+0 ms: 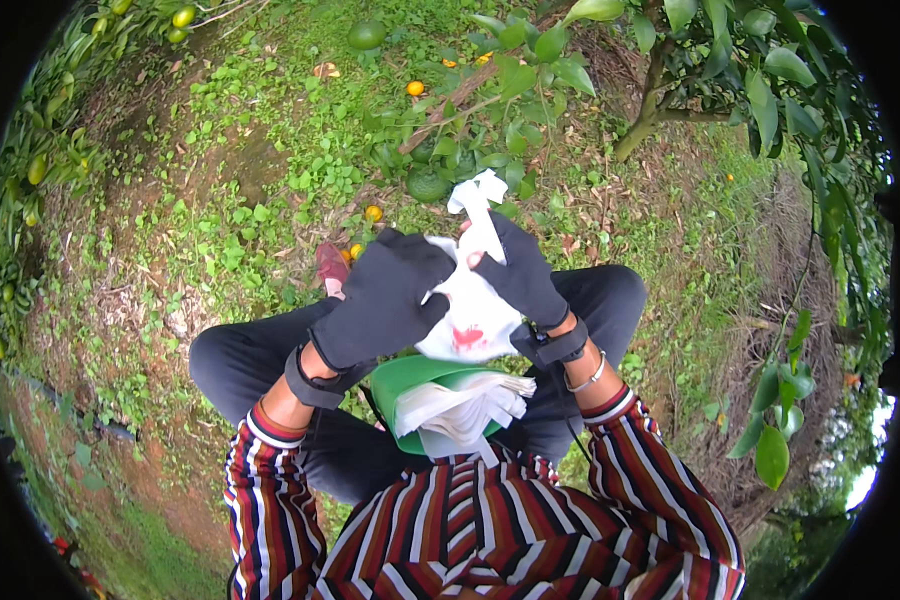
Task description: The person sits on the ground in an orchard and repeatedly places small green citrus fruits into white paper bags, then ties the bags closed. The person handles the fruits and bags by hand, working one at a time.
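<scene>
A white plastic bag [480, 307] with a red print hangs between my two black-gloved hands. My left hand [382, 292] holds its left edge, with the thumb against the bag and the other fingers partly hidden. Near the bag's handles, my right hand [519, 270] grips the gathered upper part, bare fingertips showing; the handle ends stick out above it. Below the bag, a green pouch [390, 390] at my lap holds a thick stack of white bags or sheets [465, 405]. Just beyond my hands, a large green citrus fruit [427, 184] hangs on a leafy branch.
Another green fruit [367, 34] is farther off. Small orange fruits [415, 88] lie on the weedy ground [255, 172]. A tree trunk [645, 124] and leafy branches stand at the upper right; foliage with small yellow-green fruits [37, 169] lines the left. My bent knees flank the pouch.
</scene>
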The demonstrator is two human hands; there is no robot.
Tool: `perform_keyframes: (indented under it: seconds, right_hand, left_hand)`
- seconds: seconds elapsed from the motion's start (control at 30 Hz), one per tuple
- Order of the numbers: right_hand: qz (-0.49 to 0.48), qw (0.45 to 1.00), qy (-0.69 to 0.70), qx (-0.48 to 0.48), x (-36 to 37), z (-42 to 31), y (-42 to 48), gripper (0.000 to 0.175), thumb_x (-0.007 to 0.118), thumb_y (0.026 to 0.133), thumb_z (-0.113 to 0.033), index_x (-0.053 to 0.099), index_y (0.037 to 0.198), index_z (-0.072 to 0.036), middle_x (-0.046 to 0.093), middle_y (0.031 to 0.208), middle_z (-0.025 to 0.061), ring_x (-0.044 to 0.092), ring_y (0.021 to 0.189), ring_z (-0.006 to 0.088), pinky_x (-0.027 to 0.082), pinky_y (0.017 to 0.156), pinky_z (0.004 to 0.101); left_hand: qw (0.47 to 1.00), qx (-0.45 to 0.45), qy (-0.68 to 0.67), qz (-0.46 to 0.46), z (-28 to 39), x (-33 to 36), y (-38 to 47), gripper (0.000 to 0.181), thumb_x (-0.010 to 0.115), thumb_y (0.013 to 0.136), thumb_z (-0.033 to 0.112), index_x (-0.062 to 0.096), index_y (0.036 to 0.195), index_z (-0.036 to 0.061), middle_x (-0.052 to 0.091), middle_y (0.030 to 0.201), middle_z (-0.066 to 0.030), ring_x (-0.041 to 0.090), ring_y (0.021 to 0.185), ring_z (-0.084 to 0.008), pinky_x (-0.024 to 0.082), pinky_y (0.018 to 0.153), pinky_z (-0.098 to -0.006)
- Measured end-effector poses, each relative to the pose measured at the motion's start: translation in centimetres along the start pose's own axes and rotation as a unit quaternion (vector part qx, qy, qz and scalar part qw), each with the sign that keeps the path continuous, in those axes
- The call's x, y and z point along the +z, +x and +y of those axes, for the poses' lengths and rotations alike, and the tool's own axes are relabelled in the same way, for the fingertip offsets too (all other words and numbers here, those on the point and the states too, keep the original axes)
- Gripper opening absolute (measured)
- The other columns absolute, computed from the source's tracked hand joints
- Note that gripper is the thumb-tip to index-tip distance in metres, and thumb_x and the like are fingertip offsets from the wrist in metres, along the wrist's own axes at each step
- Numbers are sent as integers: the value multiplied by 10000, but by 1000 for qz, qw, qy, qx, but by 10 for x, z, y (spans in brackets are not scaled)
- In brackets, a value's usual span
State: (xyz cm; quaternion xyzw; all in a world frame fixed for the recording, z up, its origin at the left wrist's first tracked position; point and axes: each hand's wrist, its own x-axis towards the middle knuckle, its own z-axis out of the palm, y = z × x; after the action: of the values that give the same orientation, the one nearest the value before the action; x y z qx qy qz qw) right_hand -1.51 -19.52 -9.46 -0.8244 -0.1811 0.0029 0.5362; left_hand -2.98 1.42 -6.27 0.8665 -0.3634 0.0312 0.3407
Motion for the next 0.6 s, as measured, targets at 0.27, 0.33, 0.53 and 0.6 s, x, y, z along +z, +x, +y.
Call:
perform_keyframes:
  seconds: [0.27, 0.33, 0.53, 0.6]
  right_hand:
    - [-236, 942, 230, 70, -38, 24, 28, 383, 638, 834, -158, 567, 1180, -11, 637, 985, 25, 569, 859, 91, 473, 778, 258]
    - [-249, 938, 236, 49, -44, 24, 46, 404, 654, 816, -158, 567, 1179, -4, 647, 1008, 48, 587, 880, 113, 476, 796, 262]
    - [-289, 937, 196, -18, -29, 32, 82, 536, 652, 814, -243, 488, 1283, -44, 575, 1210, 115, 543, 1106, 222, 412, 953, 335]
    - [-303, 932, 199, -13, -17, 41, 89, 486, 642, 837, -229, 502, 1278, -79, 559, 1235, 88, 545, 1088, 198, 430, 920, 329]
  left_hand:
    - [993, -34, -103, -40, -16, 12, 10, 299, 628, 693, 45, 633, 992, 37, 623, 817, -159, 593, 773, -345, 474, 681, -432]
    - [983, -65, -143, -89, -27, 4, 17, 369, 634, 687, 6, 629, 1053, 50, 638, 878, -161, 600, 816, -350, 477, 721, -431]
    - [984, 79, -76, -138, -62, -8, 31, 383, 651, 691, 35, 616, 1072, 49, 649, 1003, -121, 597, 978, -320, 378, 1007, -423]
    - [981, 96, -60, -155, -74, -8, 29, 365, 651, 698, 54, 612, 1060, 45, 646, 1048, -95, 584, 1017, -307, 313, 1064, -458]
